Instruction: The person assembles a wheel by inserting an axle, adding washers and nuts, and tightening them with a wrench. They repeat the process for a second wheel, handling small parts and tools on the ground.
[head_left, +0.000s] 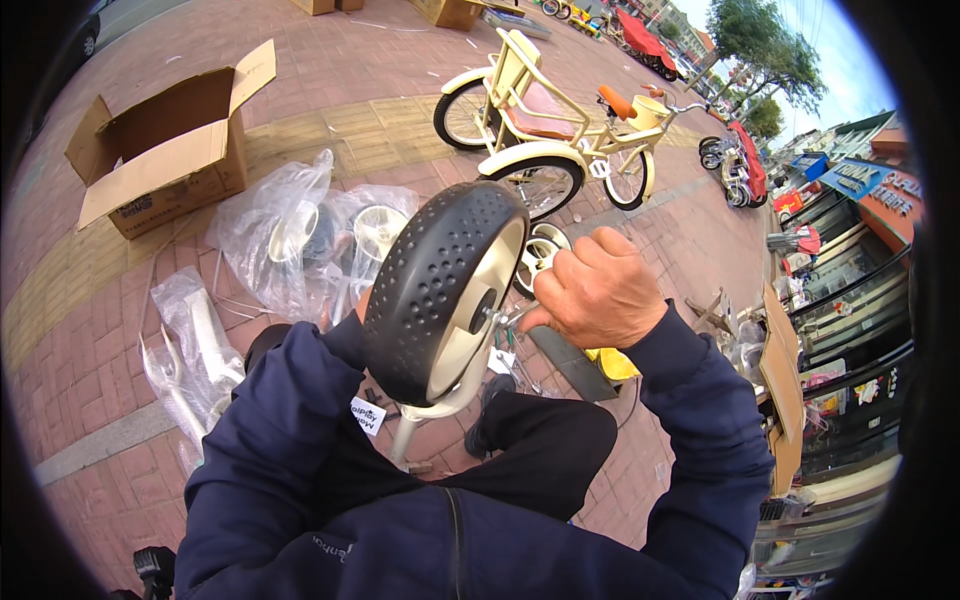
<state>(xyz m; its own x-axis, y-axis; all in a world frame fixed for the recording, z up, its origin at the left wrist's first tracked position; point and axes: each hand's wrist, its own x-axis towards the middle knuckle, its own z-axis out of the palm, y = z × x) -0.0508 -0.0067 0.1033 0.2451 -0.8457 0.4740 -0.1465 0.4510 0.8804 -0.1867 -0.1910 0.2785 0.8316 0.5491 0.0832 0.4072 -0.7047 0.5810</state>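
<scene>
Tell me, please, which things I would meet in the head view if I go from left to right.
Open cardboard box → black-tyred wheel → right grip → upright cardboard sheet.

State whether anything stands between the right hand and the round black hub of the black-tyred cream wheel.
Nothing visible obstructs; only a slim silver metal piece, in the right hand, lies before the round black hub.

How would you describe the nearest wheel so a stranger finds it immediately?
From the cream tricycle, look down to the person's right hand. Just left is the wheel: unlike the bagged wheels behind, it is unwrapped, with a dotted black tyre.
</scene>
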